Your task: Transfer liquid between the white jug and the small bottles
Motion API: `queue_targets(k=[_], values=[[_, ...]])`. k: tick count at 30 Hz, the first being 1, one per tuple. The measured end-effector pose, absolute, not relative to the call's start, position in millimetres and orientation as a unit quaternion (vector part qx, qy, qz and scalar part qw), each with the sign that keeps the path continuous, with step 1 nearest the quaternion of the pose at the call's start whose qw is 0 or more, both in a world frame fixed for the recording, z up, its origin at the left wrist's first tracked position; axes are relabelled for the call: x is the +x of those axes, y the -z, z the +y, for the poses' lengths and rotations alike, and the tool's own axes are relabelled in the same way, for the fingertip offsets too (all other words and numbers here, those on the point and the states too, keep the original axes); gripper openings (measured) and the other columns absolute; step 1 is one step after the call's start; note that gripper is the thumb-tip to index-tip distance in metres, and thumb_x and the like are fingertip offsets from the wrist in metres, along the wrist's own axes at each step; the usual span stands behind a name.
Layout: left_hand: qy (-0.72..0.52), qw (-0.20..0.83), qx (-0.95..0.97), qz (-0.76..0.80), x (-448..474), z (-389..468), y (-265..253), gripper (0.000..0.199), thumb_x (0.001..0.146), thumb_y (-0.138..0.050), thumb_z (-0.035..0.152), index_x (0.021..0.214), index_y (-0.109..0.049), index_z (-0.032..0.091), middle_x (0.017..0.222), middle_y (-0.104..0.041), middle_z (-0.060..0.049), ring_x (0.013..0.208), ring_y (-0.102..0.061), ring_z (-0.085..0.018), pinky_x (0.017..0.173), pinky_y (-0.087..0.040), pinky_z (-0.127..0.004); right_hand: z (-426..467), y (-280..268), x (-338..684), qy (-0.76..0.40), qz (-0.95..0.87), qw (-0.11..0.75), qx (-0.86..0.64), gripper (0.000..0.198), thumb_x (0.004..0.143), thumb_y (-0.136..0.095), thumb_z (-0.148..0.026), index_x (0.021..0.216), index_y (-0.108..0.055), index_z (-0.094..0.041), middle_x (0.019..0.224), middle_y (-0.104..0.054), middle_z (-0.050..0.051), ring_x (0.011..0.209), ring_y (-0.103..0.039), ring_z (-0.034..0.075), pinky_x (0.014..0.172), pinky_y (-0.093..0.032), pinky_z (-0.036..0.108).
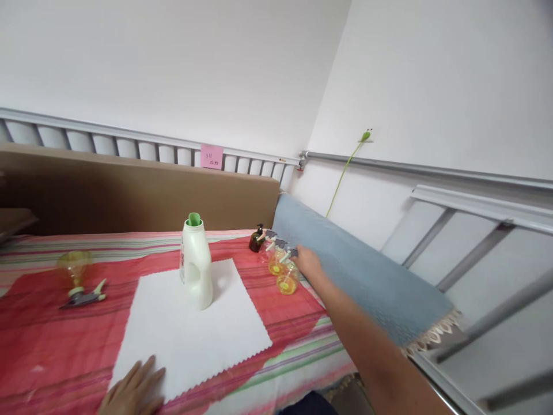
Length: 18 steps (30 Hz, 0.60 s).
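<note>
My right hand (307,262) reaches to the right side, its fingers closed at the grey head of the nearest yellow spray bottle (287,285); the far fingers are partly hidden. Behind that bottle stand another yellow spray bottle (275,266) and a pink one (264,253). At the near edge of a white cloth (173,340), my left hand (133,391) lies flat with its fingers apart. A pale green detergent jug (201,276) with a green spout stands upright on the cloth. To the left is a yellow spray bottle (74,267), its grey head toward me.
A dark pump bottle (255,242) stands behind the spray bottles. Red striped fabric (56,340) covers the table. Brown board (142,193) borders the back, below a pink note (211,156). A blue padded cover (345,259) runs along the right, beside a radiator (479,248).
</note>
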<state>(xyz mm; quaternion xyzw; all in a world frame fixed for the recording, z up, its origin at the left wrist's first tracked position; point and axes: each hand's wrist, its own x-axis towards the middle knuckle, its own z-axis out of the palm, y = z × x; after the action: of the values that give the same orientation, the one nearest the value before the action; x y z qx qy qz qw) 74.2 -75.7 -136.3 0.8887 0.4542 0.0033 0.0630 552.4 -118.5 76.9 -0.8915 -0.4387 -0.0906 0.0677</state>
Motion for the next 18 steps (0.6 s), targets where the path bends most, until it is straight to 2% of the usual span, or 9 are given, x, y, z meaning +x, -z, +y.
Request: queue_targets(k=[11,18], values=[[-0.052,0.099,0.876,0.468,71,-77,143,0.042,0.079,-0.051,0.039,0.12,-0.056,0.035,0.139,-0.042,-0.001,0.13,-0.037,-0.027,0.103,-0.035,-0.045,-102,-49,575,0.087,-0.4,0.037,-0.911,0.03,0.087,-0.053,-0.036,0.111,-0.055,-0.016,0.107,-0.06,0.006,0.091,-0.06,0.018,0.079,-0.05,0.039],[-0.094,0.14,0.855,0.491,77,-96,119,0.041,0.077,-0.056,0.031,0.118,-0.058,0.034,0.14,-0.044,-0.001,0.131,-0.035,-0.025,0.104,-0.031,-0.044,-100,-49,576,0.064,-0.426,0.022,-0.902,0.029,0.088,-0.05,-0.038,0.108,-0.056,-0.017,0.104,-0.061,0.007,0.089,-0.06,0.018,0.078,-0.05,0.037]])
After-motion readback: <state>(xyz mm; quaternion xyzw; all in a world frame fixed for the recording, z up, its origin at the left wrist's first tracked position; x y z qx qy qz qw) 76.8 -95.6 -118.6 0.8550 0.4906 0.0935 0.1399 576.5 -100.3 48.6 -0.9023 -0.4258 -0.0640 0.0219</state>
